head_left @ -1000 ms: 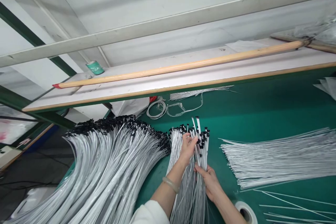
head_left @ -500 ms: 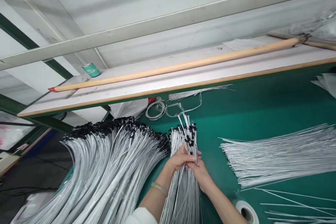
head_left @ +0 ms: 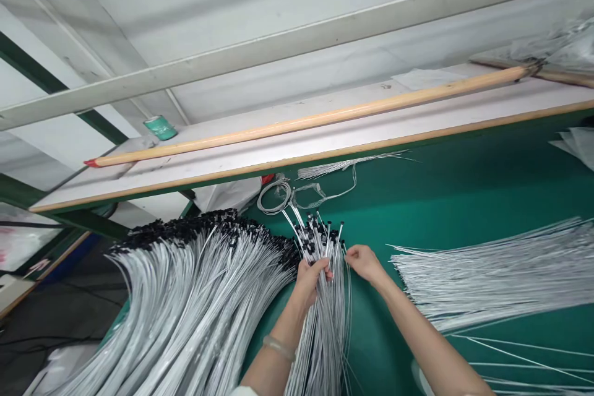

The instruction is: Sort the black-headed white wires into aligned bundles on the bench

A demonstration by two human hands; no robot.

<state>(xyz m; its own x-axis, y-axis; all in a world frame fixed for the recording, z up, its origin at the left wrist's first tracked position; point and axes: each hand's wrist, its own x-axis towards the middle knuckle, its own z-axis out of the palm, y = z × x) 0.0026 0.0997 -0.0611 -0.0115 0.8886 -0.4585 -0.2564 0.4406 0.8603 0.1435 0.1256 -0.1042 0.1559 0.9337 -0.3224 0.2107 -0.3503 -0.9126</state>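
Thin grey wires with black end pieces lie in a bundle (head_left: 320, 334) at the middle of the green table. My left hand (head_left: 312, 278) is closed round a small bunch of these wires near their black ends, and the bunch tips to the upper left. At the bundle's right side, my right hand (head_left: 364, 262) has its fingertips pinched together at a wire (head_left: 348, 278) that stands a little apart from the others. To the left lies a much larger heap of the same wires (head_left: 185, 297), its black ends fanned out at the top.
A spread of bare-ended grey wires (head_left: 496, 275) lies on the right of the table (head_left: 371, 198). Behind my hands are a coiled cable (head_left: 273, 198) and some thin wires (head_left: 343, 165). A low shelf (head_left: 260, 158) carrying a wooden pole (head_left: 301, 119) crosses the back. A white roll (head_left: 420, 377) is partly hidden behind my right forearm.
My hands have parted. The left moved slightly left with its bunch, now tilted to the left. The right moved right and up, drawing a wire to the side.
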